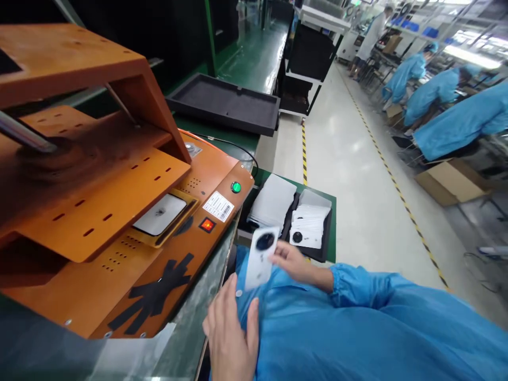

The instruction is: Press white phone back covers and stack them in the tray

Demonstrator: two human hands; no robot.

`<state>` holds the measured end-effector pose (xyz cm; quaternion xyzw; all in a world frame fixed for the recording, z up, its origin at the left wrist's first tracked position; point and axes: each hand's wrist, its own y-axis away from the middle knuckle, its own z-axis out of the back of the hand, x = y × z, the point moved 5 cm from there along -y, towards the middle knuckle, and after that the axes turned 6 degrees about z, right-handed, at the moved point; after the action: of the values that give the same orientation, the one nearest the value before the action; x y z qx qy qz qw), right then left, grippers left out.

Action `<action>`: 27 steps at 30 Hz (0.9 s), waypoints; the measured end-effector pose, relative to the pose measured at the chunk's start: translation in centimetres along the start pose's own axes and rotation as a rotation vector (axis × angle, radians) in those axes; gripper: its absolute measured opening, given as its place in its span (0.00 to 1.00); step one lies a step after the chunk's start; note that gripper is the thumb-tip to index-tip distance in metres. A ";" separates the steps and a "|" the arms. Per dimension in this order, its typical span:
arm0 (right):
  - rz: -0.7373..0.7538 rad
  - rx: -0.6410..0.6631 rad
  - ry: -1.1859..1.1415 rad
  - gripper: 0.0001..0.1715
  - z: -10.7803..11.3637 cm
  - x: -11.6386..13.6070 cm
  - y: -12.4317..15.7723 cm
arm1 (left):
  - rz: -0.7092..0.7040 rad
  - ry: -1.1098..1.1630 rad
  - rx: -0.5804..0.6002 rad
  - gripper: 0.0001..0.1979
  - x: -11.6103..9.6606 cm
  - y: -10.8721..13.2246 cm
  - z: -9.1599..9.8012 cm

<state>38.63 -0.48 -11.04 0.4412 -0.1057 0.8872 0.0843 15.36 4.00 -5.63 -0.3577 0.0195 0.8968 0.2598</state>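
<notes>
My right hand (296, 262) pinches a thin white phone back cover (257, 267) by its right edge, in front of the blue gown. A dark round camera area shows near the cover's top, with small faint markings below. Just under its lower end is my left hand (234, 330), empty, with the thumb apart from the fingers. To the left, the orange press (222, 180) has a white panel with a dark logo (161, 212) lying in its fixture, below the raised plate (119, 203).
Beyond my hands, a black tray (326, 248) holds white sheets (273, 198) and a stack of similar covers (307, 227). A black tray (226, 103) lies behind the press. Several people in gowns work at right, near a cardboard box (452, 180).
</notes>
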 end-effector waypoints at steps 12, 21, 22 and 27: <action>-0.015 0.083 0.553 0.17 12.0 -15.6 1.9 | 0.074 0.305 0.298 0.12 -1.1 3.4 0.9; 0.533 0.336 0.596 0.17 3.6 -8.3 -3.2 | 0.337 0.181 -0.061 0.09 5.1 7.4 9.9; 0.650 0.442 0.505 0.17 0.9 -5.0 -3.1 | 0.398 0.127 -0.154 0.08 6.9 7.8 11.4; 1.156 0.582 0.032 0.14 -10.5 13.5 -1.9 | 0.541 -0.128 -0.481 0.11 14.9 6.2 17.0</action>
<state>22.97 4.83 -6.17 0.3047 -0.0800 0.7883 -0.5286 -7.46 9.17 -3.64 -0.3338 -0.1143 0.9325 -0.0777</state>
